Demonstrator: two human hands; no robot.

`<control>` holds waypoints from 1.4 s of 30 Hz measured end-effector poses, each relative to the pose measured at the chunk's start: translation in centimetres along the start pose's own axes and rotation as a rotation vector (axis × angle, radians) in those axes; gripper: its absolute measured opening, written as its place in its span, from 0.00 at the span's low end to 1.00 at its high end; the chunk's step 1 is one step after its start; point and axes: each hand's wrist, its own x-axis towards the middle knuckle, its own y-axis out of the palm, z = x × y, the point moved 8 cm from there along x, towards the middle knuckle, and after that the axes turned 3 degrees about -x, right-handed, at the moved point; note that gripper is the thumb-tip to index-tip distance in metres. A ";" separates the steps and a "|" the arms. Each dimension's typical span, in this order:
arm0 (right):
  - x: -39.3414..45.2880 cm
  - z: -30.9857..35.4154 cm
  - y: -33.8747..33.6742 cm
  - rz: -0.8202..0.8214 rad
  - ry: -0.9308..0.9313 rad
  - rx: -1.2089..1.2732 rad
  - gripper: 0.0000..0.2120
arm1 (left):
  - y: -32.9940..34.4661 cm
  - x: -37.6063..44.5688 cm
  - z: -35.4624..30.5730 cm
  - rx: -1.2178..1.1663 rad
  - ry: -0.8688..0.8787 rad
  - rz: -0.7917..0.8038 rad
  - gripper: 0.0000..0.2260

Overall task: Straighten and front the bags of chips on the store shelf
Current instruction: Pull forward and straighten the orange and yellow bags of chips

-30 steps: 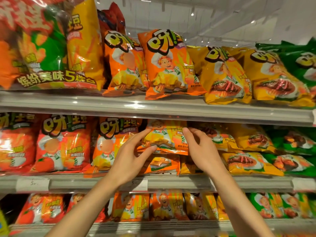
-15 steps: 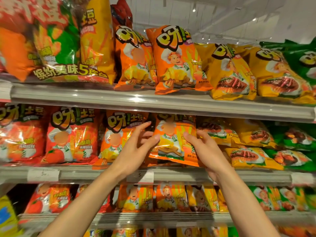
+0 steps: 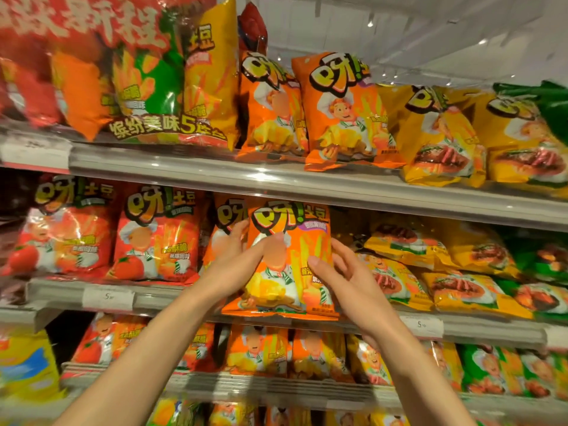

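**Orange bag standing upright between two hands on the middle shelf**

Orange, glossy foil is filling the centre of the view: a tall orange chip bag with a cartoon chef on its front is standing on the front lip of the grey metal middle shelf, its long axis running from twelve to six o'clock, logo at twelve, bottom seam overhanging the shelf edge at six.

The left hand is lying at nine o'clock of the bag, its fingers reaching behind the left edge and its thumb stretching straight across the front panel, so it is pinching that edge lightly. The right hand is sitting at three o'clock, thumb pressing on the front, the other fingers spread and loosely bent past the right edge; whether they are touching the back I cannot tell. Both hands are equally near, one on each flank.

Judging from this, the bag is already facing forward and nearly plumb, and what is remaining is seating it level with the red tomato-flavour chip bags at nine o'clock. The yellow chip bags lying flat and stacked at three o'clock are looking like the next job, their long axes running nine to three rather than upright, and the right hand is the nearer one to them.
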 end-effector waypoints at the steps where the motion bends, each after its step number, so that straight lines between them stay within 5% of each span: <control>1: 0.2 0.3 0.4 0.020 -0.004 -0.020 0.44 | -1.1 0.0 0.2 0.000 0.013 -0.032 0.33; 6: 3.8 1.5 -1.4 -0.149 0.011 -0.505 0.36 | -5.1 -0.2 1.8 0.006 0.018 -0.108 0.36; 11: 8.8 0.6 0.4 -0.056 0.131 -0.990 0.38 | -6.8 -0.5 1.8 0.030 0.021 -0.158 0.36; 15: 11.0 -0.1 0.9 -0.048 0.251 -1.199 0.49 | -7.0 -0.6 1.5 0.037 0.013 -0.189 0.33; 18: 11.6 -1.6 1.3 0.014 0.329 -1.160 0.53 | -7.3 -0.7 1.5 0.044 0.007 -0.192 0.32; 26: 10.6 -0.2 -0.8 -0.285 0.168 -1.022 0.24 | -7.7 -0.6 1.5 0.039 -0.006 -0.182 0.37; 34: 9.9 -0.4 -3.0 -0.470 0.063 -0.496 0.20 | -8.1 -0.5 0.9 0.023 -0.001 -0.186 0.35; 42: 9.7 0.1 -0.8 -0.542 -0.132 -0.360 0.26 | -8.9 -0.7 0.2 0.037 0.000 -0.204 0.37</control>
